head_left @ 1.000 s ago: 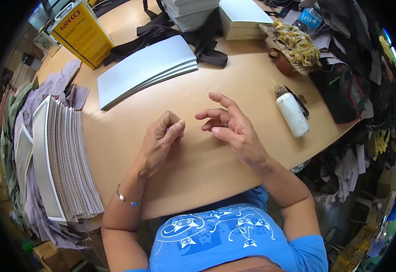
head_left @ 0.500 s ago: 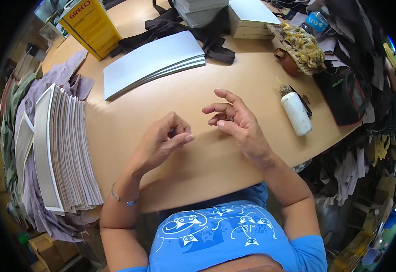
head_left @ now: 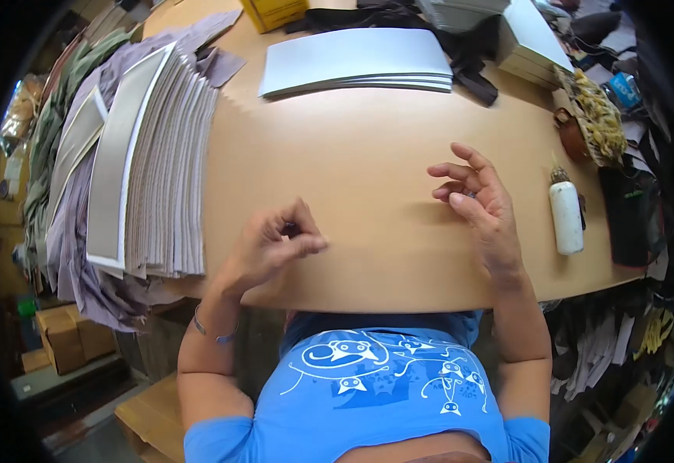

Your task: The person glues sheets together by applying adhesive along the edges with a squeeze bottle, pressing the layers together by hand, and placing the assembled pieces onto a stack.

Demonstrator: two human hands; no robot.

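My left hand (head_left: 279,241) hovers over the near part of the tan table (head_left: 337,170), fingers curled with a gap before the thumb; nothing shows in it. Farther right, my right hand (head_left: 480,197) is raised over the table, fingers spread and slightly bent, holding nothing. A fanned stack of long boards with cloth-like edges (head_left: 171,170) lies left of my left hand. Beyond both hands rests a small pile of long white sheets (head_left: 356,58). To the right of my right hand is a white bottle (head_left: 566,216) with a dark tip.
A brown mug (head_left: 572,135) stands at the right beside a yellowish clumped mass (head_left: 598,116). Near the right edge lies a black pouch (head_left: 630,216). Dark cloth (head_left: 472,54), a white block stack (head_left: 534,46) and a yellow can (head_left: 275,11) are at the back.
The view has turned left, so the table's things appear shifted right. My hands have moved farther apart, and my left hand's fingers have loosened from a closed pinch.
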